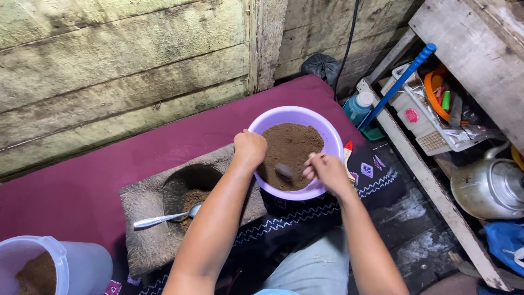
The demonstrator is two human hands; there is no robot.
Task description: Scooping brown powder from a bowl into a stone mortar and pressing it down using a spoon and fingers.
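1. Two bare hands work over a round lilac plastic bowl (329,136) of fine brown powder (292,145), which sits on the maroon cloth-covered floor mat (82,186) towards its right edge.
2. Left hand (250,147): closed over the bowl's near-left rim, holding it steady.
3. Right hand (326,170): fingers curled around a small utensil whose blurred tip (284,171) sits in the powder; its kind cannot be told.
4. Just left of the bowl, touching it or nearly so, lies a grey stone mortar block (147,229). Its hollow holds only a small remnant of brown powder, with a metal spoon (164,218) resting in it, handle pointing left.
5. At the mat's near-left corner stands a translucent plastic jar (82,265), part filled with similar brown powder.
6. Progress, as judged: most of the powder is already in the bowl; the remnant in the mortar is still to be cleared.
7. Right of the mat: a white basket of oddments (420,120), a blue-handled tool (398,84) and a metal kettle (486,186).
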